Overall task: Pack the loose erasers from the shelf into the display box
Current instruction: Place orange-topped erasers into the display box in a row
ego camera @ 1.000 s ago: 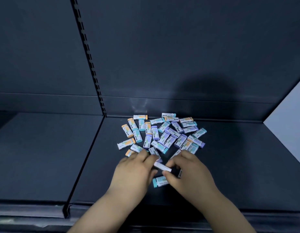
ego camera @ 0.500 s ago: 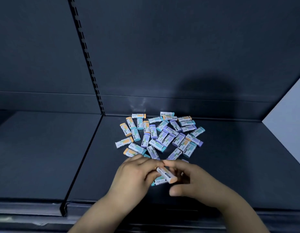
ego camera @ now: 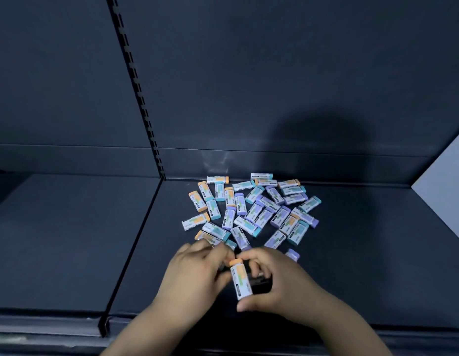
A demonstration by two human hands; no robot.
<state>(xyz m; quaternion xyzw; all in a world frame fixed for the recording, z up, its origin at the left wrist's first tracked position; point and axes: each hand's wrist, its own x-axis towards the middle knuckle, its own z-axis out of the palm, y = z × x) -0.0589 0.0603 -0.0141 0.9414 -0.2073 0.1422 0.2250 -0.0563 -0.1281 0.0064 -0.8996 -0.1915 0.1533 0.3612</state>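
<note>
Several loose erasers (ego camera: 251,209) with white sleeves and orange, teal or purple ends lie in a heap on the dark shelf (ego camera: 364,253), near its back wall. In front of the heap, both hands meet around one orange-ended eraser (ego camera: 240,280), which stands nearly on end. My right hand (ego camera: 282,283) pinches it with fingertips on the orange top and the thumb under the bottom. My left hand (ego camera: 195,273) curls against its upper left side. One purple-ended eraser (ego camera: 292,254) lies just beyond my right knuckles. No display box is in view.
A slotted upright (ego camera: 138,86) runs down the back wall to a divider (ego camera: 130,253) that splits this shelf from the left shelf (ego camera: 56,240). A pale side panel (ego camera: 449,196) closes the right. The shelf's front lip (ego camera: 69,327) lies near my wrists.
The eraser held between both hands has turned from lying across to standing nearly on end, orange end up. Both hands drew slightly back from the heap. A teal eraser beneath them is now hidden.
</note>
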